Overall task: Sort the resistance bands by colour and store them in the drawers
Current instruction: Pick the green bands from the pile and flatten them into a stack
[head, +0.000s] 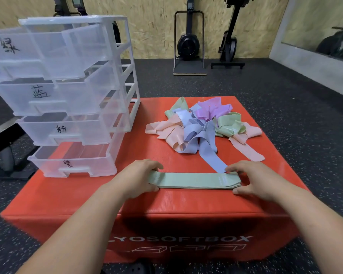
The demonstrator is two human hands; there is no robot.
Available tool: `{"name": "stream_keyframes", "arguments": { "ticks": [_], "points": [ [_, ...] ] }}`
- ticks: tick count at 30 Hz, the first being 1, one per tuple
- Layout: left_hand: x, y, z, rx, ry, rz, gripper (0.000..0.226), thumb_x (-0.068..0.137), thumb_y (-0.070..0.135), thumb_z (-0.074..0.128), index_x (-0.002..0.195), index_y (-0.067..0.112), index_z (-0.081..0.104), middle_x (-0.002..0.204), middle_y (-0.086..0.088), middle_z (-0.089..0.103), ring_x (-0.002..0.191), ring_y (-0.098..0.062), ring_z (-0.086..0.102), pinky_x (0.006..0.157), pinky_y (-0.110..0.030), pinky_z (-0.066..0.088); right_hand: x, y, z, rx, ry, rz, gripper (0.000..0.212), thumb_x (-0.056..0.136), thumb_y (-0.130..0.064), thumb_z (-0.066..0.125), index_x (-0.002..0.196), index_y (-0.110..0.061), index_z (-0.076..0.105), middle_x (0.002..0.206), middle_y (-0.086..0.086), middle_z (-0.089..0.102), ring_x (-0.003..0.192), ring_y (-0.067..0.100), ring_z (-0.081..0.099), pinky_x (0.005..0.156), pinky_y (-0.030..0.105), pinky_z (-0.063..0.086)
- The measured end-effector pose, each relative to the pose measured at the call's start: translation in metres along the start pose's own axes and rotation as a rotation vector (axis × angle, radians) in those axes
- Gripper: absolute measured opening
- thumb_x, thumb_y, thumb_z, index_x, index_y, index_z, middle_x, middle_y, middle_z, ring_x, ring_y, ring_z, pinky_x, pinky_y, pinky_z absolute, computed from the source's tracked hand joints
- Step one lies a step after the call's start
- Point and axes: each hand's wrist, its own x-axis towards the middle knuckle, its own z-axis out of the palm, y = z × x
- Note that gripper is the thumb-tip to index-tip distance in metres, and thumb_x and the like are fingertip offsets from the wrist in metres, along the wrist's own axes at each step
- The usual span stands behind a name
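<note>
The left grip [141, 177] and right grip [251, 179] each pinch an end of the flattened green stack [192, 180] near the red box's [166, 206] front edge. Lifted unevenly, its layers may slide apart — or drag the blue band [212, 159] touching it.

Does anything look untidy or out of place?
Yes. The pastel resistance bands lie in a tangled, colour-mixed heap on the red foam box, and the top clear plastic drawer juts far out of its white frame. The folded green band lies flat.
</note>
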Motion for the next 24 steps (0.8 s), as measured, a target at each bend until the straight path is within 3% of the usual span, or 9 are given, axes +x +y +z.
{"name": "stream_keyframes", "arguments": {
  "ticks": [11, 16, 19, 22, 24],
  "points": [
    [-0.001, 0.001, -0.002, -0.003, -0.013, -0.018, 0.07, 0.074, 0.04, 0.091, 0.138, 0.036, 0.062, 0.128, 0.016, 0.066, 0.116, -0.012, 0.061, 0.097, -0.032, 0.05, 0.006, 0.003, -0.001, 0.0, -0.014, -0.001, 0.066, 0.068, -0.035, 0.095, 0.127, -0.042, 0.067, 0.108, -0.024, 0.064, 0.102, 0.003, 0.061, 0.097, 0.031, 0.05],
    [0.005, -0.002, 0.0, 0.009, -0.044, 0.007, 0.078, 0.069, 0.059, 0.087, 0.14, 0.042, 0.057, 0.123, 0.02, 0.062, 0.113, -0.01, 0.057, 0.098, -0.034, 0.051, 0.007, 0.01, -0.003, 0.022, -0.016, -0.002, 0.069, 0.063, -0.049, 0.095, 0.126, -0.044, 0.067, 0.114, -0.025, 0.063, 0.108, -0.002, 0.06, 0.099, 0.027, 0.049],
    [0.012, -0.001, 0.001, -0.021, 0.004, 0.034, 0.071, 0.075, 0.069, 0.079, 0.138, 0.042, 0.059, 0.12, 0.02, 0.063, 0.11, -0.008, 0.058, 0.099, -0.036, 0.052, 0.012, 0.012, -0.007, 0.085, 0.069, -0.005, 0.061, 0.069, -0.059, 0.088, 0.124, -0.045, 0.068, 0.119, -0.029, 0.064, 0.109, -0.008, 0.06, 0.096, 0.024, 0.05],
    [0.024, 0.005, 0.003, -0.068, 0.104, 0.05, 0.06, 0.083, 0.067, 0.075, 0.136, 0.04, 0.062, 0.121, 0.019, 0.064, 0.114, -0.007, 0.057, 0.101, -0.034, 0.05, 0.027, 0.014, -0.01, 0.099, 0.201, 0.013, 0.045, 0.08, -0.058, 0.081, 0.121, -0.044, 0.069, 0.121, -0.023, 0.064, 0.109, 0.002, 0.064, 0.091, 0.024, 0.048],
    [0.036, 0.011, 0.007, -0.085, 0.154, 0.06, 0.055, 0.085, 0.065, 0.074, 0.133, 0.039, 0.063, 0.121, 0.017, 0.064, 0.115, -0.009, 0.057, 0.101, -0.035, 0.049, 0.039, 0.018, -0.009, 0.058, 0.269, 0.045, 0.04, 0.085, -0.055, 0.077, 0.122, -0.044, 0.069, 0.125, -0.017, 0.062, 0.116, 0.01, 0.06, 0.099, 0.031, 0.047]
  ]
}}
